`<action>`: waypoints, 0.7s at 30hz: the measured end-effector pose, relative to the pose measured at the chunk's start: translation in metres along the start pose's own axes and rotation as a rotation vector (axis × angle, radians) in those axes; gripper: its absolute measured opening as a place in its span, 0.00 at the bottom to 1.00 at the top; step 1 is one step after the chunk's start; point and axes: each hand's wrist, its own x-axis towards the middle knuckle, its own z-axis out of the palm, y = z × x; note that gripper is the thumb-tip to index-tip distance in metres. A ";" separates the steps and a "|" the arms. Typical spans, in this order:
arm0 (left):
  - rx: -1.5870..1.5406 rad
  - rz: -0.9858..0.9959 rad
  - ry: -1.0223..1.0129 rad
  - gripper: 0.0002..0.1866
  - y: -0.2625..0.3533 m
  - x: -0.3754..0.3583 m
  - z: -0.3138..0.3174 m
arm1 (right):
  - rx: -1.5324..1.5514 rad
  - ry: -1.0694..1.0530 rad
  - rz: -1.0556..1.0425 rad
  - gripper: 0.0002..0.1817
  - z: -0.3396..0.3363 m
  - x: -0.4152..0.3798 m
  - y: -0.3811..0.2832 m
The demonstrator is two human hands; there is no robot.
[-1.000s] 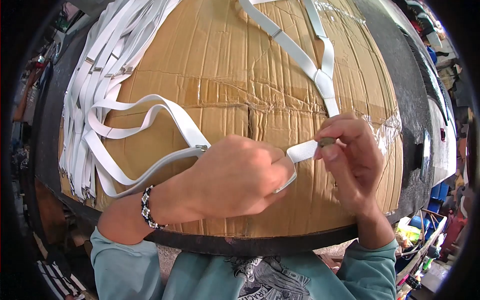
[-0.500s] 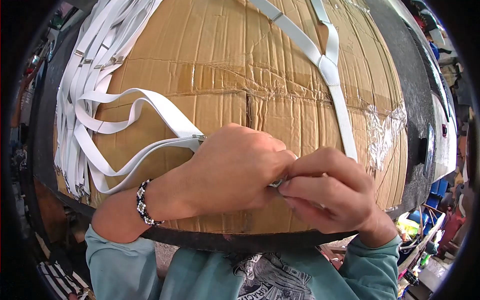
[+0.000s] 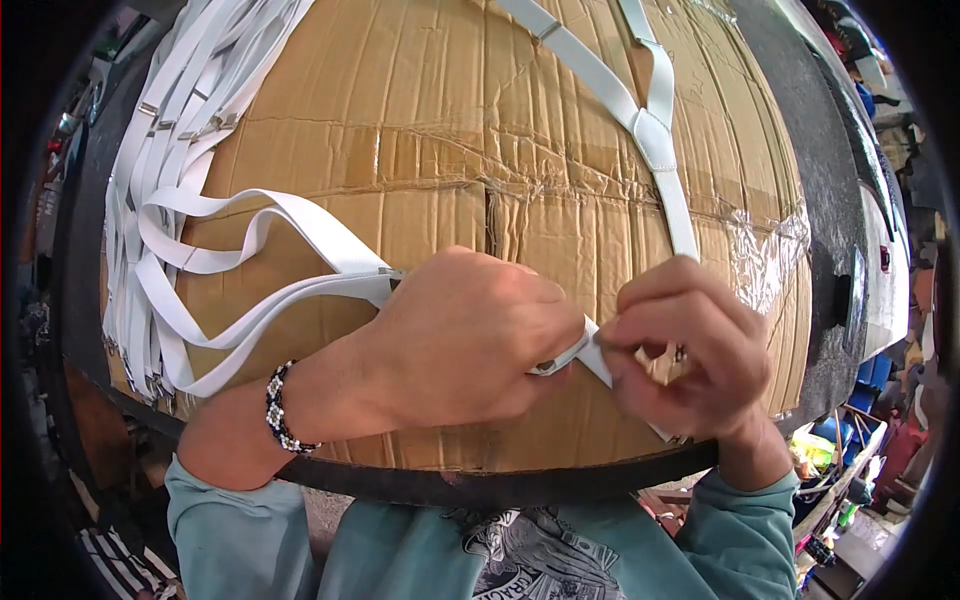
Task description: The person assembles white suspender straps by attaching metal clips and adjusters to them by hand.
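Observation:
My left hand [image 3: 485, 335], a beaded bracelet on its wrist, is closed around white elastic suspender strap. Part of a metal clip [image 3: 545, 368] shows below its fingers. My right hand [image 3: 695, 345] is beside it, thumb and fingers curled in a pinch at the white strap [image 3: 595, 355] between the two hands. Whether that pinch grips the strap or a small fitting is hard to see. Left of my left hand, a looped pair of white suspenders [image 3: 340, 245] runs out from under the wrist. Another Y-shaped suspender [image 3: 655, 140] lies beyond my right hand.
Flattened cardboard [image 3: 420, 150] with clear tape covers the dark table [image 3: 835, 170]. A thick pile of white suspenders [image 3: 150, 170] with metal clips lies along the left side. Crumpled clear tape [image 3: 765, 265] sticks to the right side. Cluttered goods fill the floor at right.
My right hand has moved a little right and up, away from the left hand, exposing white strap between them. My left hand stays closed in nearly the same place.

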 end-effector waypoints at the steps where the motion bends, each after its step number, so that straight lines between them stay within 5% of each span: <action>1: -0.021 -0.003 0.003 0.15 0.000 0.000 0.001 | 0.044 0.022 -0.065 0.13 0.007 0.004 -0.004; 21: -0.015 -0.007 -0.069 0.10 0.000 0.004 -0.007 | 0.030 -0.032 -0.153 0.12 0.013 0.002 0.002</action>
